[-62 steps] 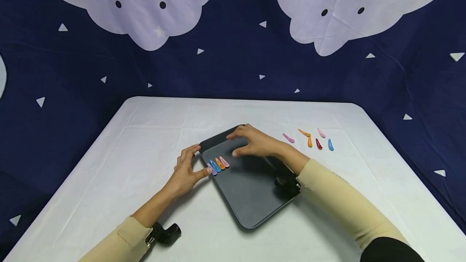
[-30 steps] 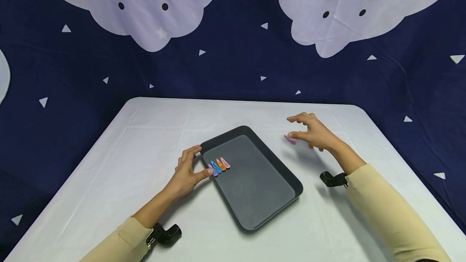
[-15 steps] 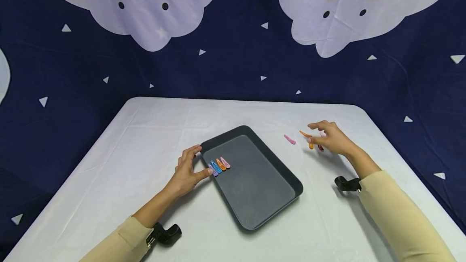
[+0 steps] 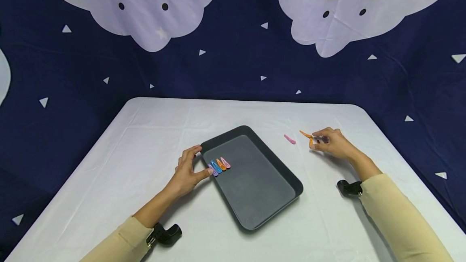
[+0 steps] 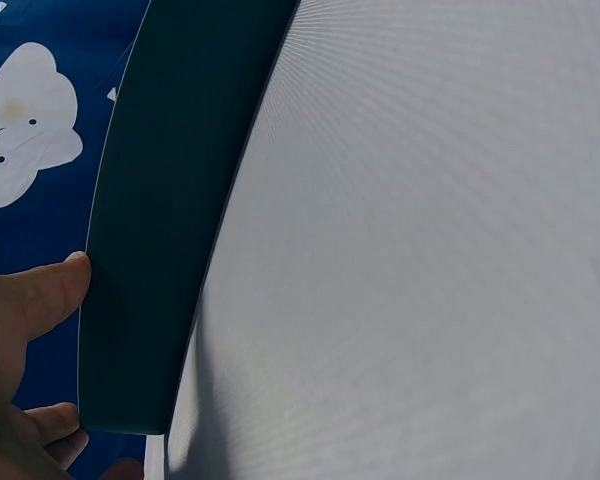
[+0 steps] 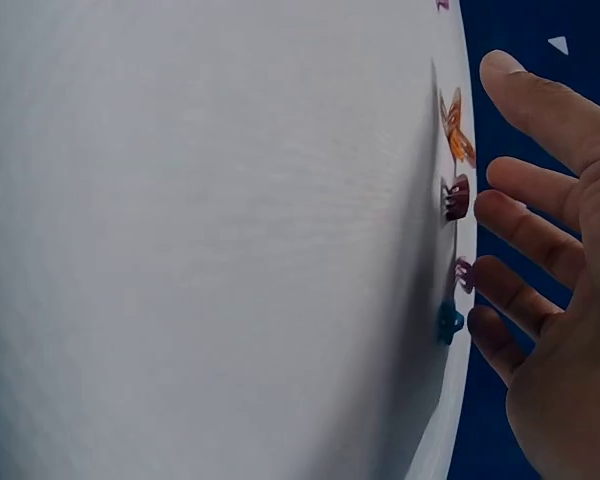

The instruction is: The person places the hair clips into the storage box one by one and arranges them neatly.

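Right hand (image 4: pixel 332 144) hovers low at the tray's 2 o'clock, palm down, fingers and thumb reaching toward 9 o'clock with a gap between them; whether a fingertip touches anything is too small to tell. Its forearm, in a beige sleeve (image 4: pixel 400 213), slants in from 5 o'clock toward between 10 and 11. Just beyond the fingertips, two orange clips (image 4: pixel 305 134) meet at an angle, one lying along the 10-to-4 line, the other along 12-to-6. Farther toward the tray, a pink clip (image 4: pixel 289 139) lies on its own at the tray's 1 to 2 o'clock. Seen from the right wrist, the fingers are spread, and near them lie a dark red clip (image 6: pixel 457 198), a purplish clip (image 6: pixel 465 274) and a blue clip (image 6: pixel 450 323).

Left hand (image 4: pixel 186 176) rests at 9 o'clock on the rim of the dark grey tray (image 4: pixel 258 197), thumb and fingers spread apart along it: thumb toward 3 o'clock, fingers toward 1 o'clock by the corner. Its forearm rises from 7 o'clock. Inside the tray, just beside that thumb, four clips (image 4: pixel 221 164) form a slanted row running toward 2 o'clock: purple, blue, orange, pink. White cloth covers the table (image 4: pixel 164 132).
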`<state>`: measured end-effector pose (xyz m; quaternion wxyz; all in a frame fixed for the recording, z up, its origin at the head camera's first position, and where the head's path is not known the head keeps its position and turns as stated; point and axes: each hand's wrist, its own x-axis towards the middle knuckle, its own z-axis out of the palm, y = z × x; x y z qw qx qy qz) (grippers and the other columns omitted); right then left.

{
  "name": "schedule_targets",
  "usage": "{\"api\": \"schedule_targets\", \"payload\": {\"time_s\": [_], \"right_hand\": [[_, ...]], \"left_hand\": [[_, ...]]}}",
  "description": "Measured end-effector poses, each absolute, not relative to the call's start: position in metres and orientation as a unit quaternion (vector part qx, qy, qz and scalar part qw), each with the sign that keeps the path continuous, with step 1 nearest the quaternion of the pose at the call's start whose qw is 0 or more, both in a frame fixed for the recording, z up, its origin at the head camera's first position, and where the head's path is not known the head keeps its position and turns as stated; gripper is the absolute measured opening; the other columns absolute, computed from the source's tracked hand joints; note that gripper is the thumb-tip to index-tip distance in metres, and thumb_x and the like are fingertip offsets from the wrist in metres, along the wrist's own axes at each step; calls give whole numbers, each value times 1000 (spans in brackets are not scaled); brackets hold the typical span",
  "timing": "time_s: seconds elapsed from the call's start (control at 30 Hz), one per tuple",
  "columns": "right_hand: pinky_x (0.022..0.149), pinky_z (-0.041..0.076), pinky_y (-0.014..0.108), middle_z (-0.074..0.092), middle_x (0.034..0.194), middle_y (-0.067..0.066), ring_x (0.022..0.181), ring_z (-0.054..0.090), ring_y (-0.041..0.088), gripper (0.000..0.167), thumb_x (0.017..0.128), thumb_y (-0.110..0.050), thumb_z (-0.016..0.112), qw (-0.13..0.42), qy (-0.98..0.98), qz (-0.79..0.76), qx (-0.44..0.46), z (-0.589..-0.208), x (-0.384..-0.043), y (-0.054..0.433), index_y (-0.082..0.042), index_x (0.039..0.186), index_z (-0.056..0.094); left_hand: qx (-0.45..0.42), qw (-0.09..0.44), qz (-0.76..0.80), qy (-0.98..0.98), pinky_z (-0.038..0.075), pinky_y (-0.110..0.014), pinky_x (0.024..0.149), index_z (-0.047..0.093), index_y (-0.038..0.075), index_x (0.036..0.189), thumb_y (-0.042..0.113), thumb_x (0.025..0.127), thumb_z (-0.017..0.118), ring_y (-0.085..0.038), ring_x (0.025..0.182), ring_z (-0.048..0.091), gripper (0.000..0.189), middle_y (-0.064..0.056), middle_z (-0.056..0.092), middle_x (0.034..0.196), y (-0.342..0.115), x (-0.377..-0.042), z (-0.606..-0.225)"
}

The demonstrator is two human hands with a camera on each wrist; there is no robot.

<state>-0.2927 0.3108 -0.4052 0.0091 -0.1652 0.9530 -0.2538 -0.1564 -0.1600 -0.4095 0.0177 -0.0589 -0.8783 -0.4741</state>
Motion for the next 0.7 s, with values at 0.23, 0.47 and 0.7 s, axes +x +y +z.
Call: {"api": "schedule_targets", "payload": {"time_s": [0.23,0.47,0.7], "right_hand": [[88,28,46,52,128,26,112,36,39,58,76,-36,77,18,961,-232,-152,-410,-294,314,-2,122,61],[88,30,49,49,130,25,111,36,38,64,75,-41,77,27,964,-222,-142,-412,-294,310,-4,124,60],[79,30,38,53,122,21,102,38,32,61,76,-38,77,18,966,-212,-148,-411,-294,307,-5,124,60]], "left_hand": [[-59,19,-473,-879,18,-56,103,31,6,144,23,81,74,-31,134,25,79,-11,26,151,-160,-157,-410],[-59,22,-474,-878,18,-56,102,31,5,144,22,80,74,-32,134,25,79,-11,26,151,-160,-156,-410],[-59,19,-475,-878,18,-56,102,31,6,144,23,81,74,-32,134,25,78,-11,26,151,-160,-156,-410]]}}
